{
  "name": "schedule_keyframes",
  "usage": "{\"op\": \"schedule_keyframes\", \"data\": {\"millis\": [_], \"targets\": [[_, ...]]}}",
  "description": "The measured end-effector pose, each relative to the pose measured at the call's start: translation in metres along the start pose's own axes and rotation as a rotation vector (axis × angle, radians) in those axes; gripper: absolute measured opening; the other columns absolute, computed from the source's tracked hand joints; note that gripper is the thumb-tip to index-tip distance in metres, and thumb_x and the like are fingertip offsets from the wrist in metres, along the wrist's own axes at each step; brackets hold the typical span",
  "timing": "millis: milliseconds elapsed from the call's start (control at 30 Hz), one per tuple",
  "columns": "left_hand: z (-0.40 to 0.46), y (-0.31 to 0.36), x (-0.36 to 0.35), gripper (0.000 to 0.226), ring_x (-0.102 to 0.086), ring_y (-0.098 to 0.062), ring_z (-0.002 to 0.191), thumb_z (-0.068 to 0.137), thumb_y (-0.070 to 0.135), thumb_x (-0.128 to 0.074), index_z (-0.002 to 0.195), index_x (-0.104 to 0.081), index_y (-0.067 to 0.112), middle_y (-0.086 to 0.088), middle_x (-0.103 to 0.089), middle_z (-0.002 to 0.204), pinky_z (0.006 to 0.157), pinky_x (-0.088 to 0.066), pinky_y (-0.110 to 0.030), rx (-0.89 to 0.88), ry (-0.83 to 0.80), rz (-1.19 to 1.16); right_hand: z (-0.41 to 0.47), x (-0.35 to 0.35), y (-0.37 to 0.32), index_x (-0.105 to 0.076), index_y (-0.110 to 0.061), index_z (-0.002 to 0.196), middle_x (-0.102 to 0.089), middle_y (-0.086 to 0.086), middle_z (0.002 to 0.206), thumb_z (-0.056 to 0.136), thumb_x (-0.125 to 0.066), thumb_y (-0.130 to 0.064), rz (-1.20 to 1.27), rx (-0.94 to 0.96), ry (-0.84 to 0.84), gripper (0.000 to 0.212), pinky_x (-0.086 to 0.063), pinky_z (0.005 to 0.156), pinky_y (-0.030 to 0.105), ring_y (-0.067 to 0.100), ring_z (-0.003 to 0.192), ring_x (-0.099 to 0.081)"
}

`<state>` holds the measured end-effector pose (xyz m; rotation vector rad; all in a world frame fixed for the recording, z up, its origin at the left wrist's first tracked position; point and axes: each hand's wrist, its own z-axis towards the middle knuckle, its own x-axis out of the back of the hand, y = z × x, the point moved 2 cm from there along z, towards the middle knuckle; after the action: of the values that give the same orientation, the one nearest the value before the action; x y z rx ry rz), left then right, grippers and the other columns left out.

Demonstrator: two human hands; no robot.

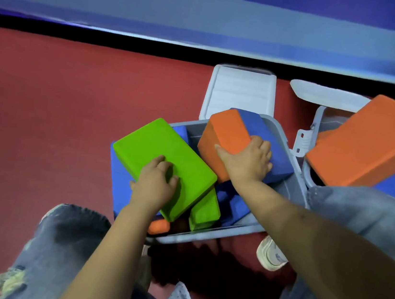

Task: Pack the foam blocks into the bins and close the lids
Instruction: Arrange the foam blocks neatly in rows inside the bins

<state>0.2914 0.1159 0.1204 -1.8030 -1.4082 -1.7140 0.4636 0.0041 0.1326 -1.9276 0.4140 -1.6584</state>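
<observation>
A grey bin (284, 186) stands on the red floor in front of me, its white lid (241, 92) swung open behind it. Foam blocks stick out of it at angles. My left hand (155, 184) lies on top of a large green block (160, 154), fingers spread over its near end. My right hand (247, 161) grips the near corner of an orange block (223, 132), which leans against a blue block (261, 132). A second green block (204, 213) stands on edge below. A small orange piece (158, 227) shows at the bin's near edge.
A second grey bin (315, 129) stands to the right with its lid (329, 95) open, and a big orange block (373, 140) juts out of it. My knees in jeans flank the bin, a white shoe (270, 256) beside it. A blue wall runs behind.
</observation>
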Motion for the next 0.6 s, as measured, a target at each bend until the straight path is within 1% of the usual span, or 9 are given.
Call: {"op": "schedule_keyframes", "data": {"millis": [67, 133, 200, 267, 333, 400, 433, 500, 600], "targets": [[0.0, -0.009, -0.002, 0.056, -0.026, -0.028, 0.14, 0.085, 0.036, -0.064, 0.135, -0.049, 0.016, -0.007, -0.02, 0.157, 0.105, -0.034, -0.059, 0.052, 0.146, -0.043, 0.006, -0.006, -0.011, -0.046, -0.012, 0.122, -0.046, 0.008, 0.128, 0.06, -0.073, -0.063, -0.018, 0.018, -0.006, 0.085, -0.035, 0.098, 0.045, 0.028, 0.124, -0.042], [0.0, -0.014, -0.001, 0.075, -0.021, -0.035, 0.141, 0.08, 0.04, -0.071, 0.142, -0.04, 0.013, -0.013, -0.009, 0.158, 0.107, -0.031, -0.056, 0.1, 0.245, -0.071, 0.017, -0.013, -0.022, -0.045, -0.011, 0.125, -0.045, 0.008, 0.13, 0.06, -0.072, -0.065, -0.021, 0.005, -0.026, 0.088, -0.036, 0.098, 0.045, 0.028, 0.125, -0.042], [0.001, -0.018, 0.0, 0.091, -0.017, -0.038, 0.142, 0.074, 0.041, -0.076, 0.148, -0.031, 0.012, -0.017, -0.001, 0.159, 0.109, -0.025, -0.053, 0.133, 0.322, -0.115, 0.028, -0.021, -0.032, -0.044, -0.009, 0.126, -0.044, 0.009, 0.131, 0.061, -0.071, -0.066, -0.02, -0.032, -0.053, 0.09, -0.036, 0.098, 0.045, 0.028, 0.126, -0.041], [0.006, -0.026, 0.003, 0.103, -0.011, -0.04, 0.144, 0.07, 0.04, -0.08, 0.151, -0.022, 0.012, -0.021, 0.003, 0.158, 0.114, -0.017, -0.048, 0.235, 0.367, -0.205, 0.039, -0.029, -0.04, -0.043, -0.008, 0.127, -0.043, 0.009, 0.132, 0.062, -0.071, -0.066, -0.014, -0.071, -0.066, 0.091, -0.037, 0.098, 0.045, 0.028, 0.126, -0.041], [0.016, -0.039, 0.003, 0.112, -0.013, -0.036, 0.145, 0.069, 0.032, -0.083, 0.152, -0.011, 0.011, -0.022, -0.005, 0.157, 0.116, -0.016, -0.042, 0.356, 0.318, -0.432, 0.047, -0.039, -0.045, -0.042, -0.007, 0.127, -0.042, 0.009, 0.133, 0.063, -0.071, -0.064, -0.008, -0.107, -0.078, 0.091, -0.038, 0.096, 0.047, 0.029, 0.126, -0.041], [0.026, -0.049, -0.002, 0.117, -0.032, -0.029, 0.139, 0.068, 0.023, -0.085, 0.152, -0.006, 0.011, -0.016, -0.028, 0.152, 0.113, -0.029, -0.041, 0.401, 0.223, -0.682, 0.05, -0.051, -0.047, -0.039, -0.007, 0.127, -0.041, 0.009, 0.132, 0.065, -0.071, -0.063, -0.03, -0.097, -0.116, 0.09, -0.041, 0.093, 0.048, 0.03, 0.124, -0.044], [0.03, -0.052, -0.004, 0.118, -0.041, -0.028, 0.133, 0.065, 0.022, -0.087, 0.151, -0.008, 0.012, -0.014, -0.038, 0.147, 0.11, -0.035, -0.043, 0.42, 0.206, -0.736, 0.05, -0.057, -0.046, -0.037, -0.007, 0.128, -0.04, 0.01, 0.131, 0.066, -0.071, -0.062, -0.049, -0.065, -0.164, 0.089, -0.043, 0.091, 0.048, 0.032, 0.122, -0.046], [0.032, -0.051, -0.004, 0.123, -0.048, -0.029, 0.127, 0.055, 0.034, -0.086, 0.15, -0.01, 0.019, -0.013, -0.046, 0.141, 0.105, -0.04, -0.049, 0.466, 0.206, -0.748, 0.047, -0.072, -0.041, -0.031, -0.007, 0.13, -0.038, 0.015, 0.131, 0.069, -0.072, -0.055, -0.085, 0.039, -0.331, 0.088, -0.044, 0.092, 0.043, 0.035, 0.118, -0.049], [0.031, -0.042, -0.001, 0.13, -0.044, -0.026, 0.131, 0.045, 0.064, -0.073, 0.149, 0.001, 0.04, -0.004, -0.042, 0.147, 0.105, -0.039, -0.053, 0.454, 0.184, -0.674, 0.049, -0.089, -0.025, -0.023, -0.007, 0.135, -0.035, 0.02, 0.134, 0.072, -0.075, -0.047, -0.139, 0.069, -0.548, 0.091, -0.04, 0.095, 0.034, 0.035, 0.119, -0.047]]}}
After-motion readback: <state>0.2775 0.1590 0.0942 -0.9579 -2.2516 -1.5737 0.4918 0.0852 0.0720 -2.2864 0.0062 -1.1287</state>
